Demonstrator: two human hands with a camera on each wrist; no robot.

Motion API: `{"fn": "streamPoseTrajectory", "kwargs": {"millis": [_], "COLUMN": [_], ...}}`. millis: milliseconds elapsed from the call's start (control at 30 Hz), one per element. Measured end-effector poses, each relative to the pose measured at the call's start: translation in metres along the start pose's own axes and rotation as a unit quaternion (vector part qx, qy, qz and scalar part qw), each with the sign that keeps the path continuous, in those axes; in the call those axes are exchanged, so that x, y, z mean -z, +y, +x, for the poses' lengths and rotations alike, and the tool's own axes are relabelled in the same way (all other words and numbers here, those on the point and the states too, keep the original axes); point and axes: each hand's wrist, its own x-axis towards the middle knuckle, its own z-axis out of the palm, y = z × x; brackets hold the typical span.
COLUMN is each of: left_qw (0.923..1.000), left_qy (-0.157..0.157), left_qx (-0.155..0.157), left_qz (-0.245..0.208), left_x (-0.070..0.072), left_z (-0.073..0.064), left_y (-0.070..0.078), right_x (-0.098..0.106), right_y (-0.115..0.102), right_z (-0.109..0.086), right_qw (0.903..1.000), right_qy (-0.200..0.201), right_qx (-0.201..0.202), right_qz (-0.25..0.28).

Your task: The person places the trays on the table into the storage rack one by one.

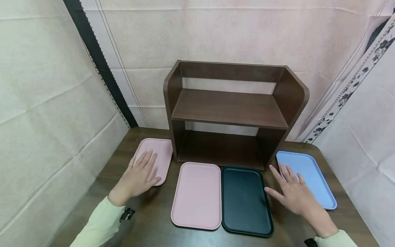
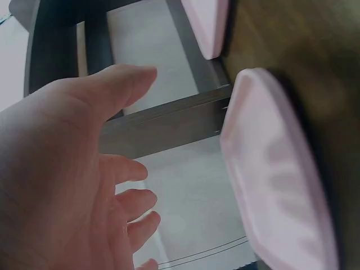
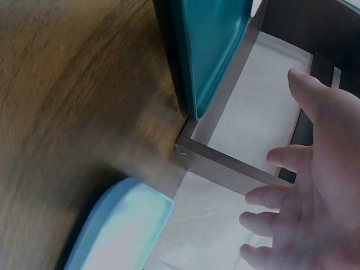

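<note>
My left hand [image 1: 137, 178] hovers over a small pink tray [image 1: 165, 151] left of the shelf, its fingers spread and holding nothing. In the left wrist view, that pink tray [image 2: 270, 152] lies apart from the fingertips. My right hand [image 1: 291, 192] is stretched out with spread fingers, partly over a blue tray [image 1: 314, 181] at the right. The right wrist view shows the blue tray [image 3: 129, 225] below and left of the fingers. Between the hands, a larger pink tray [image 1: 196, 195] and a dark green tray [image 1: 247, 202] lie side by side.
A dark brown two-tier shelf [image 1: 229, 108] stands at the back of the wooden table [image 1: 148, 226], behind the two middle trays. Pale cloth hangs behind it and on both sides, with a flower-patterned band [image 1: 348, 92] at the right.
</note>
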Motion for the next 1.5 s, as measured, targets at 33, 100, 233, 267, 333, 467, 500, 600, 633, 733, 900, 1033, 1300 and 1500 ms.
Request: {"fn": "streamPoseTrajectory", "kwargs": {"millis": [33, 100, 233, 267, 333, 467, 500, 600, 633, 733, 900, 1033, 1300, 1500], "left_qw": [1.0, 1.0, 0.9998, 0.9997, 0.9995, 0.9985, 0.9981, 0.9978, 0.9977, 0.9975, 0.997, 0.9968, 0.9968, 0.9961], "left_qy": [0.0, -0.004, -0.011, -0.013, -0.006, 0.011, 0.016, 0.011, 0.008, 0.004, 0.013, 0.019, 0.03, 0.047], "left_qx": [-0.003, -0.007, -0.016, -0.018, -0.029, -0.052, -0.058, -0.063, -0.064, -0.067, -0.076, -0.077, -0.07, -0.069], "left_qz": [0.002, 0.003, -0.008, -0.011, -0.013, -0.013, -0.014, -0.018, -0.02, -0.02, -0.004, 0.006, 0.026, 0.027], "left_x": [0.004, 0.014, 0.037, 0.043, 0.056, 0.085, 0.092, 0.113, 0.119, 0.137, 0.161, 0.176, 0.201, 0.211], "left_z": [0.001, 0.004, 0.013, 0.014, 0.018, 0.024, 0.026, 0.032, 0.034, 0.04, 0.054, 0.066, 0.09, 0.106], "left_y": [0.0, -0.001, -0.001, -0.001, -0.001, 0.003, 0.005, 0.009, 0.01, 0.014, 0.019, 0.024, 0.03, 0.033], "right_x": [0.002, 0.006, 0.015, 0.017, 0.022, 0.03, 0.031, 0.033, 0.032, 0.028, 0.015, 0.005, -0.01, -0.019], "right_y": [0.0, 0.001, 0.0, -0.001, -0.003, -0.006, -0.007, -0.009, -0.01, -0.011, -0.014, -0.015, -0.013, -0.008], "right_z": [0.0, -0.001, -0.005, -0.005, -0.007, -0.007, -0.007, -0.008, -0.008, -0.01, -0.012, -0.015, -0.021, -0.025], "right_qw": [1.0, 0.9998, 0.9983, 0.9982, 0.9981, 0.998, 0.997, 0.9928, 0.9907, 0.9858, 0.9761, 0.9681, 0.9605, 0.9495], "right_qy": [0.001, 0.006, 0.029, 0.03, 0.025, -0.024, -0.04, -0.078, -0.088, -0.105, -0.136, -0.16, -0.176, -0.195], "right_qx": [0.005, 0.018, 0.05, 0.053, 0.055, 0.043, 0.038, 0.026, 0.023, 0.02, -0.003, -0.033, -0.052, -0.025], "right_qz": [-0.003, -0.007, -0.004, 0.0, 0.011, 0.041, 0.054, 0.087, 0.101, 0.13, 0.169, 0.19, 0.209, 0.245]}}
